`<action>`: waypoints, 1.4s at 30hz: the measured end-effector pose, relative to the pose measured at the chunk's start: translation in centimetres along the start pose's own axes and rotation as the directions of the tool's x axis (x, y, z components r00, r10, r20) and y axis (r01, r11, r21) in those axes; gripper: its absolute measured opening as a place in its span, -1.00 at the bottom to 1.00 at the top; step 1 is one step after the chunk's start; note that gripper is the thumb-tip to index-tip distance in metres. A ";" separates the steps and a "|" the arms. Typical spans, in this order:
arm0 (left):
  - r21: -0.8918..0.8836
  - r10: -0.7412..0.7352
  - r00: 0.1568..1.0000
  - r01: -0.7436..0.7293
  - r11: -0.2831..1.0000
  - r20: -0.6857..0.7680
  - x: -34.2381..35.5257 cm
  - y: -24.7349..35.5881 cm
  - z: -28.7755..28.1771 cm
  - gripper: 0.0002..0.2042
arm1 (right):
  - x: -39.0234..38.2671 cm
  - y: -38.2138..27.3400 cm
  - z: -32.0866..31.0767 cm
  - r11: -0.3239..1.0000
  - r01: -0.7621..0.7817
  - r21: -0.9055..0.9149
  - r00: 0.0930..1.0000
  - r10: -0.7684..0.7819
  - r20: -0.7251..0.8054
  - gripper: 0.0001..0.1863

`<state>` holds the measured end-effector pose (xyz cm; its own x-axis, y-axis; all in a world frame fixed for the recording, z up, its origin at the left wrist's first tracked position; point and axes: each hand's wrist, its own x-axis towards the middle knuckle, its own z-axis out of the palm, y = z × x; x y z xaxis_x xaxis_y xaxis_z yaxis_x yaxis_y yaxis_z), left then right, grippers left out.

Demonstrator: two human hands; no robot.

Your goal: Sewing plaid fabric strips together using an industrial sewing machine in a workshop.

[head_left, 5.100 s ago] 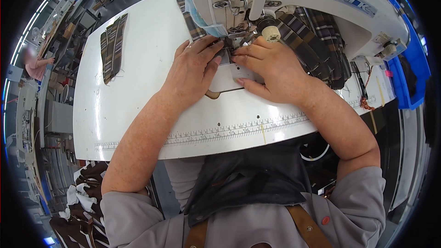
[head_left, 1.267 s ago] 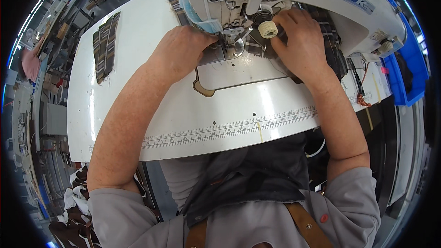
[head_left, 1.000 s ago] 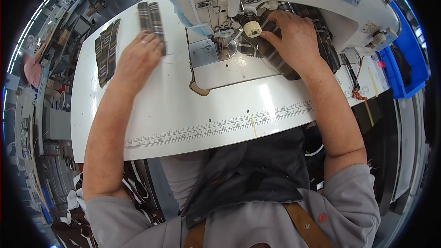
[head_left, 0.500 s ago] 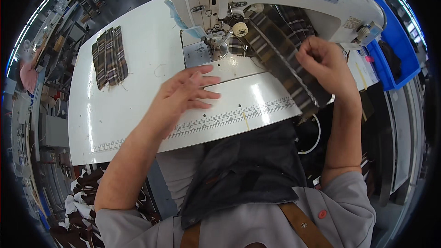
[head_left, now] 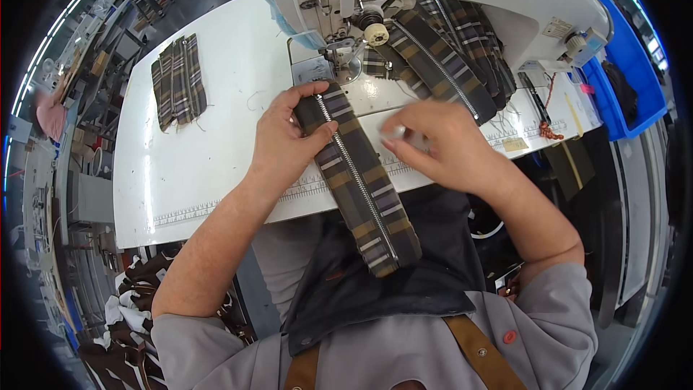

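My left hand (head_left: pixel 283 133) pinches the upper end of a brown plaid fabric strip with a metal zipper (head_left: pixel 361 184) along its length. The strip slants down over the table's front edge, its lower end above my dark apron. To its right hovers my right hand (head_left: pixel 456 146), slightly blurred, thumb and curled fingers apart, with nothing visible between them. Just beyond the strip's upper end is the needle area of a white sewing machine (head_left: pixel 345 63). More plaid zipper strips (head_left: pixel 451 76) lie overlapped beneath the machine's arm.
A plaid piece (head_left: pixel 179 83) lies alone at the table's left. Thread snips (head_left: pixel 535 97) and an orange-red cord (head_left: pixel 551 130) rest at the right, near a blue bin (head_left: pixel 628 94). A printed ruler scale (head_left: pixel 209 209) runs along the table's (head_left: pixel 151 173) front edge.
One zipper strip has come off the pile at right and now lies in front of me in my left hand. My right hand has moved left and nearer.
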<state>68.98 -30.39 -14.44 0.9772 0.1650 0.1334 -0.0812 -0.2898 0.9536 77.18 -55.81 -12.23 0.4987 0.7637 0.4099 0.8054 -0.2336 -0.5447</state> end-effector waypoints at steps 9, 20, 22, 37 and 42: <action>0.766 0.432 0.880 -0.415 0.492 0.199 2.1 -0.8 -1.7 -0.58 | 6.6 2.8 1.6 0.909 0.244 -0.337 0.959 -0.176 0.220 -0.39; 0.680 0.304 0.914 -0.404 0.612 0.269 4.0 -0.2 -2.4 -0.64 | 7.2 5.0 3.2 0.907 0.243 -0.344 0.970 -0.217 0.114 -0.39; 0.652 0.376 0.892 -0.444 0.615 0.252 4.3 -0.8 -2.3 -0.65 | 7.4 5.0 3.1 0.906 0.239 -0.350 0.971 -0.215 0.105 -0.44; 0.648 0.350 0.915 -0.391 0.654 0.199 4.6 -1.5 -1.3 -0.63 | 7.4 5.3 3.3 0.869 0.321 -0.377 0.941 -0.339 0.020 -0.52; 0.772 0.369 0.890 -0.427 0.472 0.267 4.4 -1.3 -1.5 -0.52 | 7.2 5.2 3.4 0.879 0.308 -0.364 0.944 -0.329 0.002 -0.54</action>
<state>73.11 -27.89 -14.71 0.8925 -0.2117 0.3984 -0.3041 -0.9346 0.1846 83.83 -49.44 -14.59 0.2048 0.7993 0.5649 0.9781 -0.1896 -0.0863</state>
